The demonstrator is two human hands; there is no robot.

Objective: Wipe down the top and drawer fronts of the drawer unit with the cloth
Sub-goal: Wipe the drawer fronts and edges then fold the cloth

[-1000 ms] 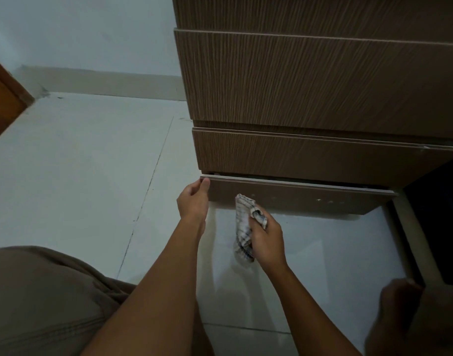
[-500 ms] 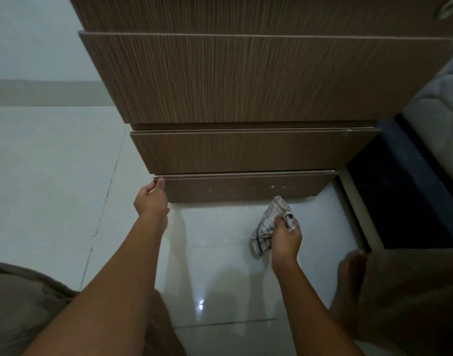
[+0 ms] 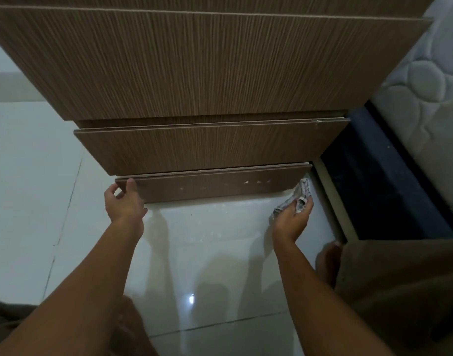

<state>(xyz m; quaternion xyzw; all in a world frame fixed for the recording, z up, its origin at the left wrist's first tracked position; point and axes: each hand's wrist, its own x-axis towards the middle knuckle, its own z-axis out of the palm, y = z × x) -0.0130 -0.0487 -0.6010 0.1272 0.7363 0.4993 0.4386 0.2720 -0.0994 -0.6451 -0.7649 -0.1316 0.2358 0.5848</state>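
Note:
A brown wood-grain drawer unit (image 3: 207,73) fills the upper part of the head view, its fronts stacked above a low bottom panel (image 3: 215,186) just over the floor. My left hand (image 3: 123,201) grips the left end of that bottom panel, thumb on its front. My right hand (image 3: 293,217) holds a crumpled checked cloth (image 3: 301,195), whose tip touches the panel's right end.
Glossy white floor tiles (image 3: 207,253) lie in front of the unit. A quilted white mattress (image 3: 425,93) on a dark bed base (image 3: 387,191) stands close on the right. My knees and a foot (image 3: 328,260) frame the lower edges.
My right hand has carried the cloth rightwards along the bottom panel, from near its left part to its right end. The left hand stays on the panel's left end. The view has shifted.

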